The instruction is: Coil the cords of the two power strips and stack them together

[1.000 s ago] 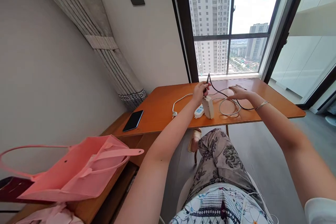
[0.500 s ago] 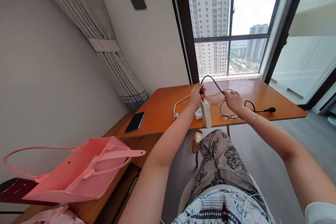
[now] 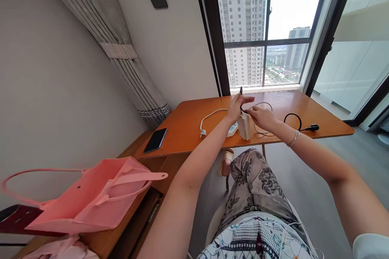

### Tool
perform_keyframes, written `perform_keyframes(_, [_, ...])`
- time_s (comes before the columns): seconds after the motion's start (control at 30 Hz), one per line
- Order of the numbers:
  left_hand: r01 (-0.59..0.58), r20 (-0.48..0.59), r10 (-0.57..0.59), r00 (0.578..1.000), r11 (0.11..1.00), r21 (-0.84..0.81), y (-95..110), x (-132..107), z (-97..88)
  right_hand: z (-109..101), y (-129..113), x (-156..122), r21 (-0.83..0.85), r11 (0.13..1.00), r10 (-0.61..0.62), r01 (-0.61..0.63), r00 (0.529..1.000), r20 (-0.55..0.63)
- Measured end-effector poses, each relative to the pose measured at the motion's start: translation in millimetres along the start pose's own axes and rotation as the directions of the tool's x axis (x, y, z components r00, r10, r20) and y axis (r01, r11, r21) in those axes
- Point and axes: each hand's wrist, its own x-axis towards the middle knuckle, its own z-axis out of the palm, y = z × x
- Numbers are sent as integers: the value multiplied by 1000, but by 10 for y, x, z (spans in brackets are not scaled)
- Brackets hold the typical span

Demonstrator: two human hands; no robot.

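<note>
No brand or label is readable. The print on the white power strip with a blue patch (image 3: 232, 129) is too small to read, and the black smartphone (image 3: 155, 139) has a dark screen.

My left hand (image 3: 238, 106) is on the thin black cable (image 3: 292, 114): thumb pinching it, fingers stretched toward the right, and a short bit of cable poking up behind them. My right hand (image 3: 260, 116) has its fingers bunched together on the same cable, just above the beige rectangular adapter block (image 3: 244, 126).

The block stands upright on the orange-brown wooden tabletop (image 3: 188, 121), close to the near edge and touching the power strip. The cable is matte and thin. To the right of my right wrist it makes one loop on the tabletop and ends in a small black plug (image 3: 313, 127) near the right edge.

A white cord (image 3: 209, 114) curves left from the strip to its plug, and more white cord loops behind my hands.

There is bare tabletop between the white plug and the smartphone at the left near corner, and along the far edge under the window (image 3: 267, 28). A pink fabric tote bag (image 3: 91, 198) sits well apart at lower left.
</note>
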Motion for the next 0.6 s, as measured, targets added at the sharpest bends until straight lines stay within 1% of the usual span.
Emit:
perform_keyframes(0.07, [-10, 49, 8, 999, 999, 51, -48, -15, 22, -74, -9, -15, -6, 999, -46, 46, 999, -17])
perform_keyframes(0.13, [-27, 69, 18, 997, 991, 130, -81, -28, 37, -145, -22, -35, 26, 998, -48, 50, 997, -67])
perform_keyframes(0.2, [-61, 86, 42, 995, 972, 226, -91, -41, 50, -203, -43, -47, 76, 997, 13, -5, 993, -113])
perform_keyframes(0.3, [-131, 132, 89, 987, 922, 363, -61, -79, 74, -240, -70, -32, 165, 978, 151, -126, 978, -145])
perform_keyframes(0.33, [-148, 140, 98, 985, 902, 406, -41, -96, 82, -236, -69, -19, 209, 967, 177, -143, 972, -155])
perform_keyframes(0.4, [-148, 127, 100, 987, 871, 468, 4, -132, 98, -208, -47, 6, 332, 935, 190, -124, 966, -174])
perform_keyframes(0.47, [-100, 79, 71, 994, 873, 477, 45, -161, 108, -162, 0, 11, 489, 870, 174, -70, 970, -171])
perform_keyframes(0.5, [-67, 53, 49, 997, 884, 462, 62, -170, 109, -136, 30, -1, 576, 816, 168, -53, 975, -148])
perform_keyframes(0.53, [-35, 30, 25, 999, 898, 438, 74, -173, 105, -109, 64, -26, 663, 747, 162, -56, 982, -100])
perform_keyframes(0.6, [20, -4, -20, 1000, 928, 372, 89, -162, 80, -55, 139, -110, 806, 581, 112, -118, 992, 64])
